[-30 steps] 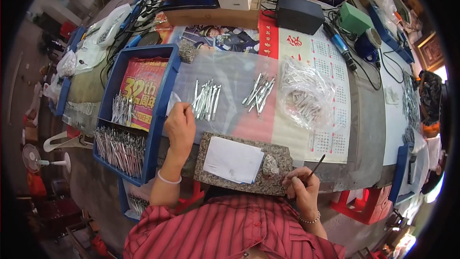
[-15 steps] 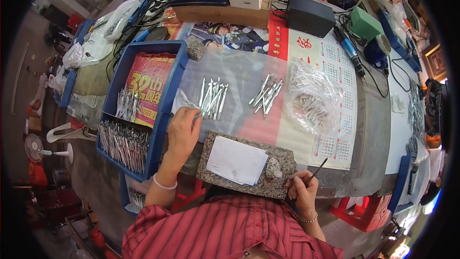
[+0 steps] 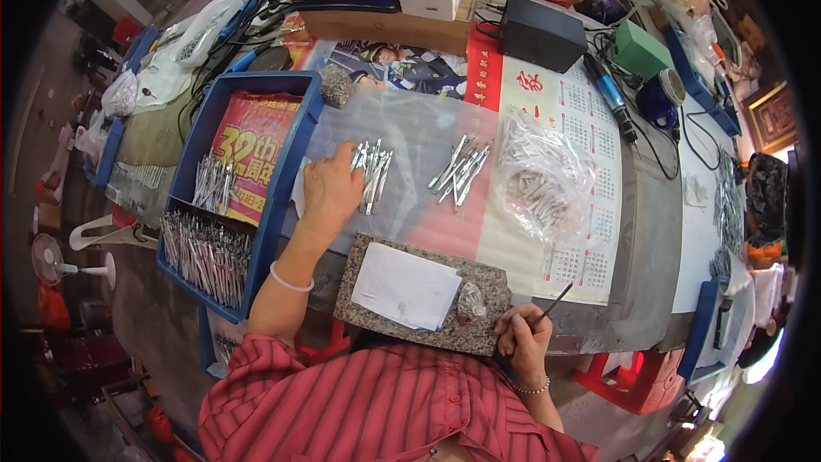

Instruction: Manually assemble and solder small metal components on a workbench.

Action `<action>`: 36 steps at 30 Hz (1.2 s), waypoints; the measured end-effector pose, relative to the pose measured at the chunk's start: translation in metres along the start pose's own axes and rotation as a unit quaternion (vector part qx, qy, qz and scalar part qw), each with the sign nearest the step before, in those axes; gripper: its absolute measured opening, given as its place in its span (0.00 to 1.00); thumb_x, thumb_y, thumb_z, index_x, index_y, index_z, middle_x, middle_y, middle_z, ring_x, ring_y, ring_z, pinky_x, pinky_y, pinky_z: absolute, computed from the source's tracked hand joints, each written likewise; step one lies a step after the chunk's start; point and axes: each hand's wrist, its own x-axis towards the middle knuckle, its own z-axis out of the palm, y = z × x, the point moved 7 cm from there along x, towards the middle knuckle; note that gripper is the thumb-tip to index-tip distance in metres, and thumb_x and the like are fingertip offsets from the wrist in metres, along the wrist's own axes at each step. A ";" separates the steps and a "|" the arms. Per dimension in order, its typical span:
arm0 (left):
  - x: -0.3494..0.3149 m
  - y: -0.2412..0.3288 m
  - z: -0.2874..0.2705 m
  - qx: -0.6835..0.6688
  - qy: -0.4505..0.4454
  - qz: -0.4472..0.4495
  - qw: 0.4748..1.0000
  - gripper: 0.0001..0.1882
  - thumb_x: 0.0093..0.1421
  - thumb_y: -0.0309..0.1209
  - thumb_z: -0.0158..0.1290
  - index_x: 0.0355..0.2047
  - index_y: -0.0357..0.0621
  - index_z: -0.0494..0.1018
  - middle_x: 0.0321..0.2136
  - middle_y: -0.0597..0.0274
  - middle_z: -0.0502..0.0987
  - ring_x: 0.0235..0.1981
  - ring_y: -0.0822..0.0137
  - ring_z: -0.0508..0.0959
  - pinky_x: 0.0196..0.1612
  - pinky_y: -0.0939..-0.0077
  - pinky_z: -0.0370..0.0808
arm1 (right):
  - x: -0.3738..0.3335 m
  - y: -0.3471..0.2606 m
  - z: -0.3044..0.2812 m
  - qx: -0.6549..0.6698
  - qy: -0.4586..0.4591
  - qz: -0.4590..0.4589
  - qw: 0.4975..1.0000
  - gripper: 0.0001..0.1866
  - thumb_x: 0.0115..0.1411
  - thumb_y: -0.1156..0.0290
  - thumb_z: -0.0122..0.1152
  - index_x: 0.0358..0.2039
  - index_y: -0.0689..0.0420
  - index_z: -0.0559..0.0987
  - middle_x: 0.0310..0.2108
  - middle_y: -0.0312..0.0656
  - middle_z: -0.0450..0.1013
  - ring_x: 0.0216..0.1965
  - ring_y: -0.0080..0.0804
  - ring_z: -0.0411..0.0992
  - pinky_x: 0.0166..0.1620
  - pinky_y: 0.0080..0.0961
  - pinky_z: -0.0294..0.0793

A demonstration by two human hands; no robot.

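Note:
My left hand [image 3: 332,190] reaches over the left pile of thin silver metal sticks [image 3: 376,175], its fingers bent and apart at the pile's left edge. Whether the fingertips touch a stick is hard to see. Low on the right, my right hand [image 3: 523,338] is closed around a thin dark stick [image 3: 558,301] that points up and away. It rests by the right end of a speckled stone slab [image 3: 351,291]. On the slab lie white paper sheets [image 3: 406,285] and a small clear plastic bundle [image 3: 471,301]. A second pile of silver sticks [image 3: 462,169] lies further right.
Left of the piles stands a blue bin [image 3: 272,244] with many upright sticks and a red packet [image 3: 252,141]. A clear bag of sticks [image 3: 547,175] lies on the calendar sheet [image 3: 590,248]. Behind are a black box [image 3: 540,32], a blue handpiece [image 3: 605,85] and a wooden box [image 3: 385,31].
My left hand has moved forward to the left pile of sticks. My right hand keeps the dark stick beside the slab. The whole view has shifted slightly.

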 end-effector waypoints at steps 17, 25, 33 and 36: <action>-0.072 -0.005 -0.039 0.010 0.050 0.066 0.997 0.13 0.52 0.20 0.52 0.40 0.40 0.74 0.45 0.48 0.71 0.49 0.48 0.70 0.51 0.58 0.67 | -0.001 -0.001 -0.001 0.005 -0.001 0.004 1.000 0.05 0.64 0.77 0.47 0.34 0.65 0.72 0.24 0.47 0.74 0.12 0.18 0.60 0.16 0.16 0.63; -0.080 -0.032 -0.027 0.130 0.033 0.018 0.991 0.13 0.54 0.23 0.48 0.40 0.37 0.75 0.42 0.49 0.73 0.48 0.51 0.72 0.50 0.61 0.69 | 0.008 0.000 0.003 -0.010 -0.002 -0.018 1.000 0.08 0.64 0.73 0.49 0.32 0.66 0.71 0.22 0.49 0.72 0.09 0.19 0.57 0.13 0.17 0.60; -0.099 -0.044 -0.010 0.183 -0.045 0.019 0.982 0.10 0.58 0.24 0.44 0.38 0.39 0.73 0.34 0.48 0.75 0.37 0.50 0.75 0.41 0.61 0.74 | -0.004 -0.004 -0.009 -0.091 0.100 0.077 0.988 0.06 0.61 0.73 0.55 0.30 0.61 0.76 0.21 0.39 0.75 0.14 0.16 0.64 0.16 0.16 0.62; -0.110 -0.042 -0.039 0.047 0.000 0.026 0.999 0.13 0.59 0.25 0.45 0.43 0.34 0.72 0.40 0.42 0.74 0.42 0.44 0.74 0.45 0.60 0.72 | 0.005 0.008 -0.001 -0.082 0.036 0.069 0.994 0.07 0.64 0.69 0.54 0.31 0.58 0.75 0.23 0.36 0.75 0.15 0.16 0.64 0.18 0.16 0.64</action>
